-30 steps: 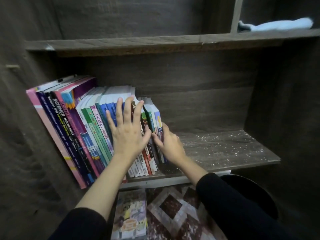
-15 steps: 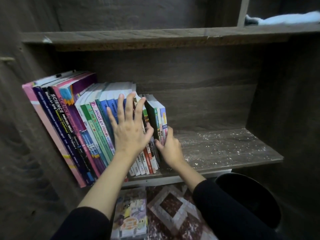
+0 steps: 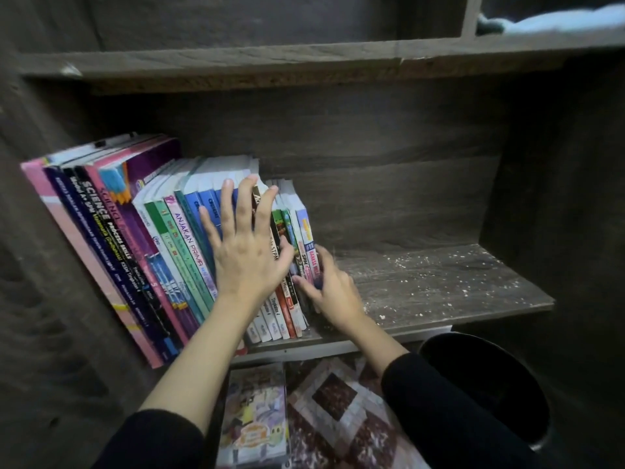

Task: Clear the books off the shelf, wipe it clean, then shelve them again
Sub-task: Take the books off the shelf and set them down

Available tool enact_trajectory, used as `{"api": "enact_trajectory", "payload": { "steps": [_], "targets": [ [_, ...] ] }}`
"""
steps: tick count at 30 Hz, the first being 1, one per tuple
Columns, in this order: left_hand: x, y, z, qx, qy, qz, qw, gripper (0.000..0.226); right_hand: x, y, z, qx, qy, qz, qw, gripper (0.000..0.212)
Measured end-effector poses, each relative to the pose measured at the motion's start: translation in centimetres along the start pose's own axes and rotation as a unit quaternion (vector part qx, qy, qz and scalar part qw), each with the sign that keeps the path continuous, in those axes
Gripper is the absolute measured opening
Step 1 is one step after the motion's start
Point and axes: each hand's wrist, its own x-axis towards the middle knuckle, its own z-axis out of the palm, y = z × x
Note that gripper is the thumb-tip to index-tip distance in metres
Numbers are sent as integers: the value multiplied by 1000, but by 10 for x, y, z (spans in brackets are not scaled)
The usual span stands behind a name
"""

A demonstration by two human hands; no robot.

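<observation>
Dusty shelf (image 3: 439, 289), books (image 3: 101, 225) uncleared.
Our flat, spread left hand (image 3: 248, 262) braces spines (image 3: 189, 252); beside it, right hand (image 3: 334, 294) pinches the end books (image 3: 306, 231), so we should pull straight.

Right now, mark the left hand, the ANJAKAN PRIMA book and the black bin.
left hand (image 3: 248, 257), head view, back of the hand.
ANJAKAN PRIMA book (image 3: 190, 243), head view, lettering on its spine.
black bin (image 3: 490, 377), head view, inner wall.
</observation>
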Motion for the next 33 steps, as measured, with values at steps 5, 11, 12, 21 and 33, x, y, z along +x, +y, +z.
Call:
{"api": "enact_trajectory", "payload": {
  "steps": [5,11,12,21,33],
  "targets": [
    [-1,-1,1,0,5,3,1000,68,6,-1,1,-45,6,-19,999,72],
    [-1,0,1,-2,11,2,1000,67,4,-7,8,24,43,44,998,72],
    [-1,0,1,-2,11,0,1000,67,6,-10,10,39,51,64,996,74],
    [-2,1,-1,-7,7,-4,1000,65,11,-13,31,116,127,131,976,64],
    [-4,3,-5,-18,-31,-12,999,71,7,-5,7,55,161,85,982,43]
  ]
}}
